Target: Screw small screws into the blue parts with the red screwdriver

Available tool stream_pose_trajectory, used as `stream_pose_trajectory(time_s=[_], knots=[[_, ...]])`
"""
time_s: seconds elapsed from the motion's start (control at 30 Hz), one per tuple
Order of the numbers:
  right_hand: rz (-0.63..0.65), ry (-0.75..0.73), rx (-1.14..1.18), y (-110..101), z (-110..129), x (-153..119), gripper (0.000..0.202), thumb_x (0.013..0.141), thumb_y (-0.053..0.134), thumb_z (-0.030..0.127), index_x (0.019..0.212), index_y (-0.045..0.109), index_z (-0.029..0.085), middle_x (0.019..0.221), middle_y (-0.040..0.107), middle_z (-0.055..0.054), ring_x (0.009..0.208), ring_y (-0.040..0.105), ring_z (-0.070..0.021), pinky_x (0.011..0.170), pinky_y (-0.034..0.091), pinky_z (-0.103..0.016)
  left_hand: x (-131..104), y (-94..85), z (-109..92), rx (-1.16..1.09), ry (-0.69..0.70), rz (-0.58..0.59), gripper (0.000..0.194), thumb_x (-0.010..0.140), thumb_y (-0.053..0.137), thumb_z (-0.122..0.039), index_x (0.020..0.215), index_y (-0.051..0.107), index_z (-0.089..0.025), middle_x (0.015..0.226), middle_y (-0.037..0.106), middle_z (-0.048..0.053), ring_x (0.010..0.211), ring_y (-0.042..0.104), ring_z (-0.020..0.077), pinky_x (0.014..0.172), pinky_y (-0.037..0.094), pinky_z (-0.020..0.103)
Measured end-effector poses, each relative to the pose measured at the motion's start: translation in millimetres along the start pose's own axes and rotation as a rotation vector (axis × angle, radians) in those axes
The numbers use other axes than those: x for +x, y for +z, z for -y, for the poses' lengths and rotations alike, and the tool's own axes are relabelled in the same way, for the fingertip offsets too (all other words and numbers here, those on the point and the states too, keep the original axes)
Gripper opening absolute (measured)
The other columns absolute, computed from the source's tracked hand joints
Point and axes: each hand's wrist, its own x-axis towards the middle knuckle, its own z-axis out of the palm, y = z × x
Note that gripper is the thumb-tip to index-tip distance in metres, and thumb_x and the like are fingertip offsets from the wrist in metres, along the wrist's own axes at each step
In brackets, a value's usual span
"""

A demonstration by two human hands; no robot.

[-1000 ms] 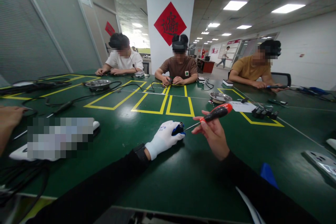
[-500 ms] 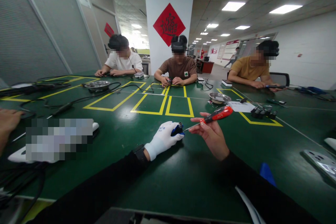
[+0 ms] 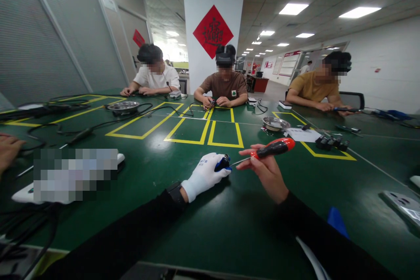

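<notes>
My left hand (image 3: 206, 173), in a white glove with blue on the fingers, is closed around a small black part (image 3: 226, 160) with a metal piece on top. Most of that part is hidden by the glove, so its exact kind is unclear. Bare, my right hand (image 3: 267, 169) pinches a red and black screwdriver (image 3: 274, 148) near the front of its handle. The shaft slopes down to the left, and its tip meets the side of the black part or sits right beside it; I cannot tell which. Both hands are low over the green table (image 3: 183, 232).
Several black parts (image 3: 331, 143) lie by a white paper (image 3: 303, 134) and a metal bowl (image 3: 276, 123) on the right. A white power strip (image 3: 22, 194) with cables is at left, near another person's hand (image 3: 9, 148). Three people sit across the table.
The screwdriver's handle has turned a little in my right fingers, showing more black now. My left hand keeps its hold on the black part. The whole view has shifted slightly.
</notes>
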Motion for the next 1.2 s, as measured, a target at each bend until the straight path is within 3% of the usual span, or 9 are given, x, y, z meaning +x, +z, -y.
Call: stream_pose_trajectory(time_s=[0.1,0.2,0.37,0.57,0.7,0.8,1.2], knots=[[0.013,-0.018,-0.034,0.2,-1.6,-0.4,0.027,0.091,0.051,0.030,0.116,0.045,0.024,0.116,0.064,-0.008,0.080,0.071,-0.0187,0.080,0.056,-0.040,0.1,0.3,0.9,-0.006,-0.003,0.000,0.031,0.081,0.060,-0.041,0.104,0.062,-0.020,0.099,0.064,0.006,0.095,0.058,0.0237,0.088,0.044,0.037],[-0.010,-0.043,-0.148,-0.7,-1.0,0.8,0.020,0.086,0.060,0.029,0.103,0.052,0.022,0.116,0.064,-0.008,0.069,0.070,-0.0163,0.069,0.058,-0.035,0.6,-0.6,0.5,-0.005,0.007,0.008,0.029,0.082,0.059,-0.041,0.102,0.063,-0.020,0.096,0.064,0.006,0.092,0.059,0.0228,0.085,0.045,0.035],[-0.023,-0.063,-0.164,-2.4,1.4,1.5,0.021,0.081,0.066,0.028,0.090,0.047,0.023,0.093,0.072,-0.003,0.062,0.069,-0.0163,0.062,0.058,-0.034,1.2,-3.0,-2.2,0.002,0.011,0.018,0.026,0.081,0.059,-0.040,0.097,0.063,-0.020,0.089,0.064,0.005,0.086,0.059,0.0217,0.081,0.046,0.033],[0.021,-0.041,-0.065,-0.2,-2.7,-1.1,0.035,0.091,0.051,0.033,0.124,0.042,0.026,0.122,0.060,-0.009,0.080,0.069,-0.0183,0.077,0.056,-0.040,1.3,-0.3,-0.1,0.007,0.000,0.004,0.031,0.081,0.060,-0.042,0.102,0.063,-0.020,0.093,0.064,0.006,0.090,0.059,0.0229,0.084,0.046,0.034],[0.000,-0.092,-0.190,0.6,-4.2,-1.4,0.022,0.090,0.054,0.032,0.110,0.052,0.023,0.105,0.067,-0.006,0.071,0.067,-0.0160,0.068,0.054,-0.034,1.1,1.9,2.3,0.013,0.007,0.000,0.032,0.081,0.059,-0.043,0.104,0.063,-0.021,0.094,0.065,0.006,0.090,0.060,0.0231,0.084,0.046,0.035],[0.004,-0.121,-0.215,0.3,-4.6,-2.0,0.013,0.090,0.054,0.030,0.100,0.050,0.023,0.095,0.067,-0.003,0.063,0.065,-0.0147,0.064,0.053,-0.033,0.5,2.8,3.5,0.030,0.003,0.002,0.035,0.077,0.064,-0.043,0.105,0.063,-0.022,0.097,0.065,0.007,0.094,0.059,0.0252,0.088,0.045,0.037],[0.109,-0.187,-0.267,-2.3,-7.6,-7.5,0.014,0.092,0.051,0.028,0.104,0.045,0.024,0.092,0.064,-0.003,0.073,0.065,-0.0167,0.071,0.052,-0.037,0.6,4.1,4.4,0.047,-0.007,0.001,0.041,0.075,0.067,-0.042,0.110,0.061,-0.022,0.102,0.066,0.007,0.101,0.058,0.0272,0.093,0.044,0.039]])
